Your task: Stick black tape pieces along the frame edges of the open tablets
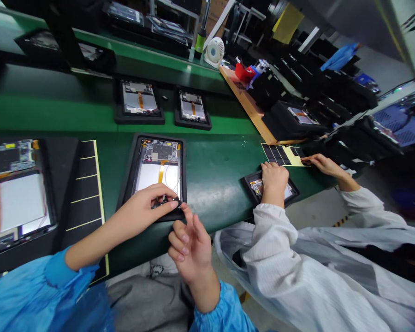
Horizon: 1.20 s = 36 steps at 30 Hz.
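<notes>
An opened tablet [159, 168] lies in a black foam tray on the green bench, showing its circuit board, silver battery and an orange ribbon. My left hand [152, 203] is over its lower edge, thumb and fingers pinched on a small black part [176, 201]. Just right of that part is my right hand [192, 244], palm up, its index fingertip touching or nearly touching the part, the other fingers curled. Nothing shows inside the right hand's curled fingers.
Left is a larger opened tablet [20, 193] beside a sheet of black strips [86, 198]. Two trayed tablets [140, 99] [192, 108] sit behind. At right, a co-worker in white sleeves [273, 240] handles another tablet [256, 186] and a yellow-backed strip sheet [292, 157].
</notes>
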Each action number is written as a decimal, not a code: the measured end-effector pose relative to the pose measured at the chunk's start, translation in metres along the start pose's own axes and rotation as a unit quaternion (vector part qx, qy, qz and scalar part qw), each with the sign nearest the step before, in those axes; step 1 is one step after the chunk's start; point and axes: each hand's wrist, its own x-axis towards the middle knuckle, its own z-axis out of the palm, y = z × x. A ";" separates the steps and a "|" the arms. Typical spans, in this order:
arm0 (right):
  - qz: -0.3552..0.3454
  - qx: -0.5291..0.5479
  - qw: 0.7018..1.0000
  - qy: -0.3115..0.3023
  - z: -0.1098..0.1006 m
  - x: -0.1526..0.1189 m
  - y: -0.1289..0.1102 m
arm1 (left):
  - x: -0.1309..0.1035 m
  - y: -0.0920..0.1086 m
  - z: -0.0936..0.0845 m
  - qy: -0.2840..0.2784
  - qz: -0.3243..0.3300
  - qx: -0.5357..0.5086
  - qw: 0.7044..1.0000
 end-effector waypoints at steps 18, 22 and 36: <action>-0.230 -0.149 0.951 0.145 0.020 0.006 -0.014 | -0.028 -0.021 -0.008 0.161 -0.084 -0.037 0.983; -0.208 -0.185 0.952 0.128 0.012 0.005 -0.006 | -0.027 -0.025 0.010 0.099 -0.001 0.095 0.991; -0.052 -0.043 0.995 0.076 0.020 0.005 0.014 | -0.031 -0.037 0.035 0.154 0.132 0.229 0.952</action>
